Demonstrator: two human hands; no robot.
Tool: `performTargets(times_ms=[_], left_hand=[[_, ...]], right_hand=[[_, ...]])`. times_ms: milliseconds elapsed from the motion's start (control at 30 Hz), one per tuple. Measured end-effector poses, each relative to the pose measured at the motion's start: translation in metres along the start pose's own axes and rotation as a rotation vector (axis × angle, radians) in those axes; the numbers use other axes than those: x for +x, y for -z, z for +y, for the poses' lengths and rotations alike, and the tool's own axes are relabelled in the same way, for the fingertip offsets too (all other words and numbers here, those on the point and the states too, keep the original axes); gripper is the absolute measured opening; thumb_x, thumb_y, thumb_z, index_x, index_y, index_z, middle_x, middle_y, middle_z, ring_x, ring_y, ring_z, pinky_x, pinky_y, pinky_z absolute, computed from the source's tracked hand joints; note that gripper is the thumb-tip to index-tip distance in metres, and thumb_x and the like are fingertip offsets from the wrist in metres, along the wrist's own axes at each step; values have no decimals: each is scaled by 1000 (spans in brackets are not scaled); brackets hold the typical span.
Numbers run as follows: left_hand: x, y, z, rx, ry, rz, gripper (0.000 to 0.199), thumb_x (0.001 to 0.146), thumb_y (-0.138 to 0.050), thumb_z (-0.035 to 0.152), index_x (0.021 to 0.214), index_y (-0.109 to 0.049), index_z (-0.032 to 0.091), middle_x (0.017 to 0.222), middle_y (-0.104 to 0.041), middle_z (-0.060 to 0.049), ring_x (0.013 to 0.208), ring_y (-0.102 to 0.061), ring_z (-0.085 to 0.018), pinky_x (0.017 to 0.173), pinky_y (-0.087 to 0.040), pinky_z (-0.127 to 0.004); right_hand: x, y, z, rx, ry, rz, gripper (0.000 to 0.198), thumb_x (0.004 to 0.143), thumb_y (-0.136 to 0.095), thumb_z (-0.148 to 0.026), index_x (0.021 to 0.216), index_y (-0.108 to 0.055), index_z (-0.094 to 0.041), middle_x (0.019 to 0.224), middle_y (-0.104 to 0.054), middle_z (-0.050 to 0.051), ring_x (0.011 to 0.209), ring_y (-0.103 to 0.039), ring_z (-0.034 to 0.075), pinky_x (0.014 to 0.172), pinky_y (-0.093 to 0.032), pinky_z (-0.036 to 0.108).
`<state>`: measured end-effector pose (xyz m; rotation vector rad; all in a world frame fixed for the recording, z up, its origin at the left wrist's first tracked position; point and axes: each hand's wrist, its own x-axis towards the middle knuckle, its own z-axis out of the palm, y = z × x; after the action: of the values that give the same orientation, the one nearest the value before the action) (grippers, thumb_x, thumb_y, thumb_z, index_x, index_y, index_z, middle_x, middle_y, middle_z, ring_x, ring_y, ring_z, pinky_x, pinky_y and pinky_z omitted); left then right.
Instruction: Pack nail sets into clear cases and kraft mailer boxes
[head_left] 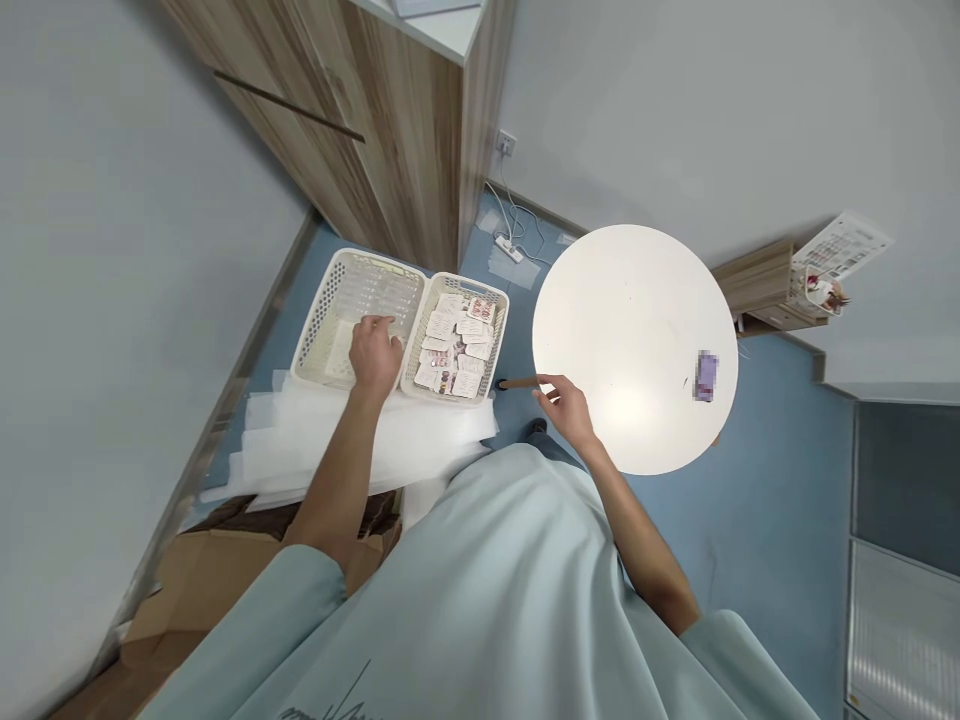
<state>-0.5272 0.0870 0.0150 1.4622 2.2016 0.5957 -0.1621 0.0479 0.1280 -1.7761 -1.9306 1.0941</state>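
My left hand [376,354] is over the larger white plastic basket [300,355], its fingers loosely bent and thumb apart, with nothing visible in it. Inside that basket lie clear plastic pieces [379,290] at the far side and a pale block [341,350] partly behind the hand. Beside it on the right, a smaller white basket [504,325] holds many small printed cards [457,345]. My right hand [566,408] hovers at the left edge of the round white table [622,310], fingers apart and empty; whether it touches the edge I cannot tell.
White foam sheets [360,440] lie in front of the baskets, above cardboard [217,570]. A wood-grain cabinet [405,130] stands behind. A table leg [519,382] sticks out left. A power strip [508,248] with cables lies on the floor. A purple object [706,377], partly blurred, sits on the table.
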Motion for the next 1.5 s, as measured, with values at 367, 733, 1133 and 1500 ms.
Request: performTargets(times_ms=[367, 733, 1133, 1500], left_hand=[[26, 1, -17, 61, -87, -60, 29, 79, -58, 13, 105, -69, 19, 126, -55, -18, 127, -47, -37, 108, -47, -51], [-11, 33, -2, -24, -41, 148, 11, 87, -69, 18, 96, -66, 23, 117, -57, -9, 122, -48, -31, 110, -44, -46], [-148, 45, 151, -127, -174, 252, 14, 92, -72, 24, 104, -76, 27, 121, -64, -9, 117, -56, -30, 96, -55, -45], [-205, -21, 255, -259, -338, 238, 8, 94, -74, 33, 95, -81, 30, 113, -65, -8, 110, -59, -27, 89, -59, -42]], right_hand=[[-15, 8, 15, -3, -40, 65, 32, 101, -59, -42, 126, -71, -26, 127, -73, 8, 80, -72, 18, 81, -61, 39], [-11, 17, 22, 58, 9, 23, 33, 100, -60, -43, 126, -71, -25, 128, -73, 8, 81, -73, 19, 75, -61, 37], [-15, 50, 8, 243, 243, -80, 36, 98, -67, -41, 131, -70, -30, 127, -71, 6, 82, -73, 18, 74, -63, 35], [-44, 117, 48, 16, 436, -1, 28, 109, -55, -38, 131, -70, -31, 116, -69, 6, 86, -73, 17, 74, -60, 30]])
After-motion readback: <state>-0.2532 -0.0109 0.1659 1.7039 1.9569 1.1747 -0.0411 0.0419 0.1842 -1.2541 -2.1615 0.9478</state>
